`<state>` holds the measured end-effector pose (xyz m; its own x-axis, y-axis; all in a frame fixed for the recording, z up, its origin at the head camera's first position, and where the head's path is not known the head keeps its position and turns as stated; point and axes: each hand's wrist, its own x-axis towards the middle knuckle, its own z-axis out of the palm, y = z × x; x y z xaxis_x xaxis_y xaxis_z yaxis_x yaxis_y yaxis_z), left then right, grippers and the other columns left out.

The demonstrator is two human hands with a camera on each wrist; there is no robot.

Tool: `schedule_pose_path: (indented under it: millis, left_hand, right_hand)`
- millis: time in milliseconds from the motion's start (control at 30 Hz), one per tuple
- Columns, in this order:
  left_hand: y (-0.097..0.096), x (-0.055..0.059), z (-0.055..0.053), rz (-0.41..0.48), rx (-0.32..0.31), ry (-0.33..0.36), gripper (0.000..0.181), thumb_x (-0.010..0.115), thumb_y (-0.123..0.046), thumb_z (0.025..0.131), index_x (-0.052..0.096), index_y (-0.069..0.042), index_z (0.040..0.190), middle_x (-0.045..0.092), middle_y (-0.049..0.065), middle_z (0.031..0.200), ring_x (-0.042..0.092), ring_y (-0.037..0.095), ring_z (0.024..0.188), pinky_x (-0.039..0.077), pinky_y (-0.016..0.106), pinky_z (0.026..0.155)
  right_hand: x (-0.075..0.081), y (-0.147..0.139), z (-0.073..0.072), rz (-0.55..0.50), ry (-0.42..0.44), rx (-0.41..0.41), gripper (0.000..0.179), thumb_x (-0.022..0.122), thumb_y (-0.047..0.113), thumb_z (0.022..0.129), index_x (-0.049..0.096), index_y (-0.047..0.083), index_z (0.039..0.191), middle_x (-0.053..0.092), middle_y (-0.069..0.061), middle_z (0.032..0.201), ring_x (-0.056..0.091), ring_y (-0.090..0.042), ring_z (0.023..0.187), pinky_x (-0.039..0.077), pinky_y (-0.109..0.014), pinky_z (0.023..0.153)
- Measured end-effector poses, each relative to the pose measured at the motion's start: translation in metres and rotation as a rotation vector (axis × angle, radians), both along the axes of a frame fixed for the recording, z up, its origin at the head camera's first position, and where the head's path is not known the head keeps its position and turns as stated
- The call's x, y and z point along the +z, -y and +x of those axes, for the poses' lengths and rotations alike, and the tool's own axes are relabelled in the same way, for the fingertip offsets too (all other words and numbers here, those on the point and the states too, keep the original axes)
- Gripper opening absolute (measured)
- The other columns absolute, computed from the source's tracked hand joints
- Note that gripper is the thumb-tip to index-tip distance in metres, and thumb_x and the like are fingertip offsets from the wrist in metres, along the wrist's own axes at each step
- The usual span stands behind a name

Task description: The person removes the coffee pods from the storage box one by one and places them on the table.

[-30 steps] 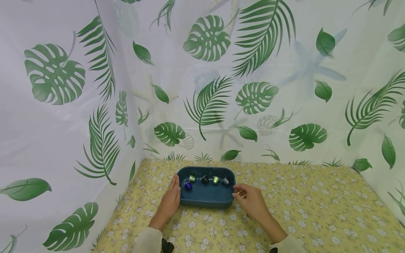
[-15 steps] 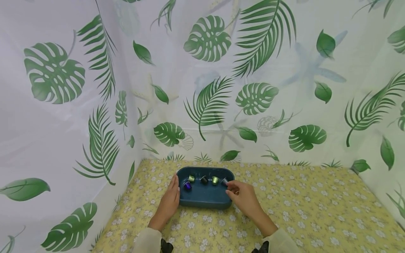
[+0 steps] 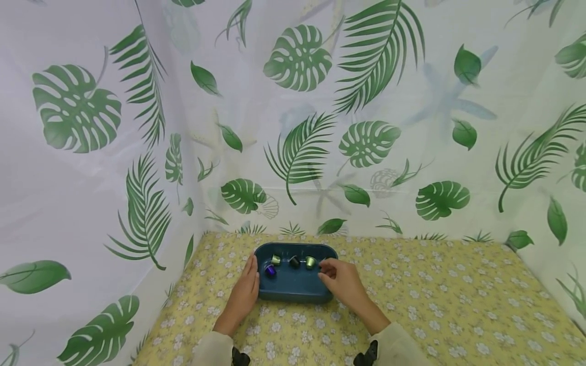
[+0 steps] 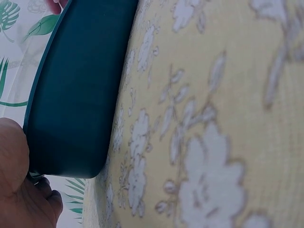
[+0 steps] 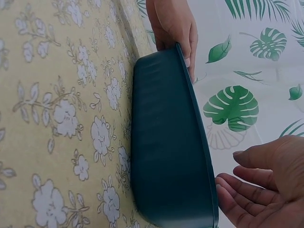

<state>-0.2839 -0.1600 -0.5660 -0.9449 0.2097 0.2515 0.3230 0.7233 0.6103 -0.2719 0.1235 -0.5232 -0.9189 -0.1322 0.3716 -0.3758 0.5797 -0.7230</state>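
Note:
A dark blue rectangular tray [image 3: 293,295] stands on the table. Inside it are several coffee capsules: a purple one [image 3: 270,270], a light green one [image 3: 276,260] behind it, a black one [image 3: 294,262] and another green one [image 3: 310,262]. Against the tray's left end rests my left hand [image 3: 242,291], its fingers lying fairly straight along the wall. My right hand [image 3: 345,284] reaches over the right end, at the grey capsule, which it mostly hides. In the right wrist view, that hand's thumb [image 5: 251,156] stands apart from the fingers, with nothing seen between them.
A yellow flowered cloth [image 3: 458,295] covers the table around the tray. White sheets with green leaf prints [image 3: 366,213] rise behind the table and on its left. Dark wrist bands [image 3: 366,353] show at both sleeves.
My right hand has moved left from outside the tray's right end to over its inside, now covering the grey capsule. The left hand has stayed at the left end.

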Motion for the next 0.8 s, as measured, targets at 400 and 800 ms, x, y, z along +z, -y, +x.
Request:
schedule_pose_path:
  millis: [400, 800]
  left_hand:
    - [0.001, -0.002, -0.001, -0.002, 0.005, 0.001, 0.057, 0.037, -0.017, 0.113, 0.014, 0.002, 0.161, 0.005, 0.013, 0.169, 0.024, 0.035, 0.151, 0.033, 0.054, 0.115]
    - [0.001, -0.002, -0.001, -0.003, 0.005, 0.005, 0.056, 0.036, -0.018, 0.113, 0.015, 0.003, 0.161, 0.005, 0.014, 0.169, 0.021, 0.034, 0.152, 0.030, 0.053, 0.117]
  right_hand:
    - [-0.001, 0.010, -0.012, 0.010, 0.018, 0.017, 0.018, 0.079, 0.002, 0.088, 0.075, 0.005, 0.106, 0.072, -0.004, 0.092, 0.065, -0.011, 0.077, 0.056, -0.027, 0.069]
    - [-0.005, 0.018, -0.020, 0.047, 0.030, 0.021, 0.020, 0.078, 0.003, 0.088, 0.074, -0.001, 0.108, 0.071, -0.007, 0.091, 0.066, -0.014, 0.078, 0.057, -0.030, 0.069]
